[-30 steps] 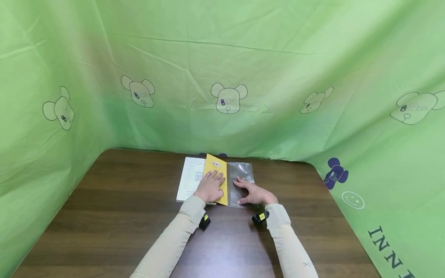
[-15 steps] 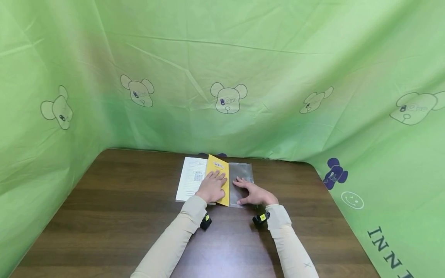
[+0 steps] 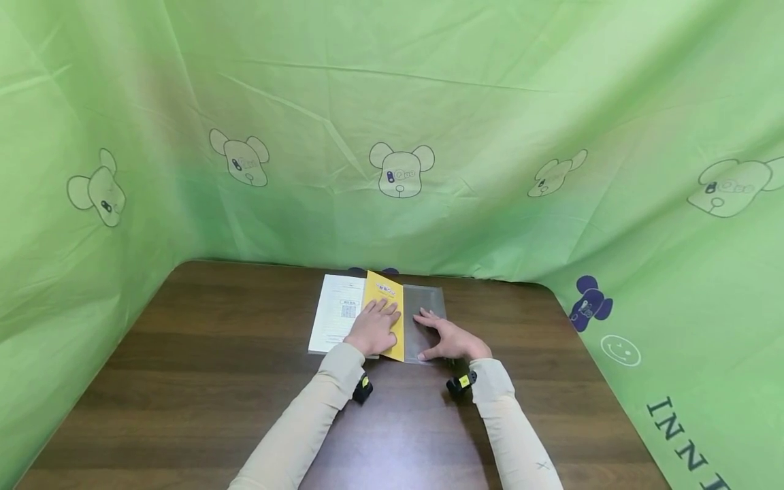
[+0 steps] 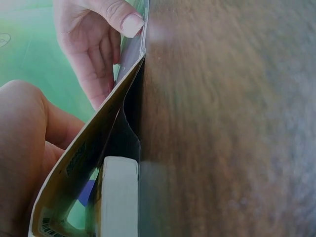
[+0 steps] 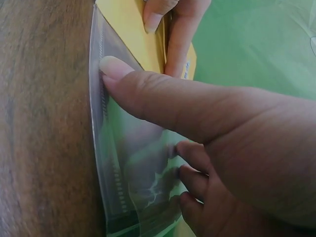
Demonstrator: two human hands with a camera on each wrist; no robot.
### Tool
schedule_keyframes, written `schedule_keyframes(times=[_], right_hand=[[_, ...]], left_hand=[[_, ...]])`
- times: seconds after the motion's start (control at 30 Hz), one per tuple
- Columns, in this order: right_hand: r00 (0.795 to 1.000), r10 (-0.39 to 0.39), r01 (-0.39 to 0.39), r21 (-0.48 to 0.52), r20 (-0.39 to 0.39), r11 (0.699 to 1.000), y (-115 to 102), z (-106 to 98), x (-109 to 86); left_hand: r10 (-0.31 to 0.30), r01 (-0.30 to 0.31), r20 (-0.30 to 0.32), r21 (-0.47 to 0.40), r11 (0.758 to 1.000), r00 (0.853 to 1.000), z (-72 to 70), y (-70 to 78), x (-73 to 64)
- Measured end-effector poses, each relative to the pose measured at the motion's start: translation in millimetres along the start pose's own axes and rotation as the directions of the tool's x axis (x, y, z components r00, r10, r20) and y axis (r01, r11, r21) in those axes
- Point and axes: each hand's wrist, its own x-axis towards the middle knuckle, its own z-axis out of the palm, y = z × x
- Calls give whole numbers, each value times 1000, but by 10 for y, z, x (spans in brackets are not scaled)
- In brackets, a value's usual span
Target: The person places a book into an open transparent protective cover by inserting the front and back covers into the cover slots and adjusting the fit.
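A book with white pages [image 3: 333, 309] lies open near the table's far edge. Its yellow cover [image 3: 375, 289] stands tilted up to the right, and my left hand [image 3: 373, 328] rests on it with fingers extended. A clear plastic book cover [image 3: 424, 299] spreads out to the right. On that plastic lies my right hand [image 3: 452, 340], thumb and fingers spread apart. In the right wrist view the thumb touches the plastic sleeve [image 5: 138, 163] near its seamed edge. From the left wrist, the thick page block [image 4: 119, 197] shows under the raised cover, with a gap between them.
The brown wooden table [image 3: 214, 381] extends around the book on both sides and in front. A green curtain [image 3: 294, 204] printed with mouse-like faces hangs close behind the table's far edge. Black wrist cameras [image 3: 363, 389] sit at both cuffs.
The yellow cover and the left hand on it have shifted slightly right, toward the plastic, mostly in the first half second. The right hand stays nearly in place.
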Motion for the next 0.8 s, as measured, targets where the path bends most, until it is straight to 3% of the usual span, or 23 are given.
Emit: schedule_keyframes(times=[0.6, 0.8], right_hand=[[1000, -20, 20, -11, -13, 1000, 6, -24, -11], [999, 24, -24, 4, -24, 1000, 17, -20, -18]], left_hand=[[0, 0, 16, 17, 1000, 1000, 4, 14, 23], [5, -5, 25, 20, 1000, 1000, 12, 19, 32]])
